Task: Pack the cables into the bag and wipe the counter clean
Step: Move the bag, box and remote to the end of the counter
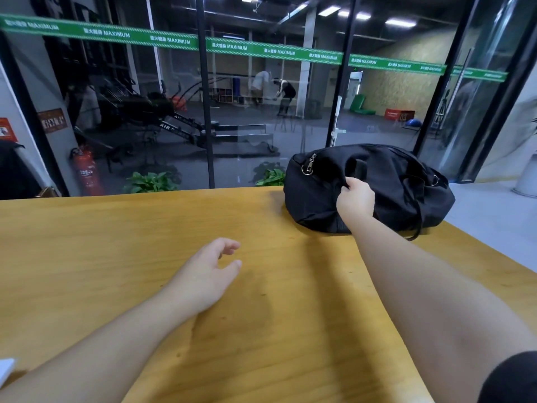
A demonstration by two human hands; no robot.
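Black fabric of the bag (389, 181), near the counter's (116, 242) far right edge, was gripped by the right hand (356, 199); the left hand (209, 271) was held loosely open, empty, above the counter's middle.

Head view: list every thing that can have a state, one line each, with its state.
Bag: on the counter's far right part, slumped, its zip looks shut.
Right hand: grips a fold of the bag's fabric.
Left hand: open, fingers loosely curled, holds nothing, low over the counter.
Counter: bare wood where it shows; no cables or cloth in view.
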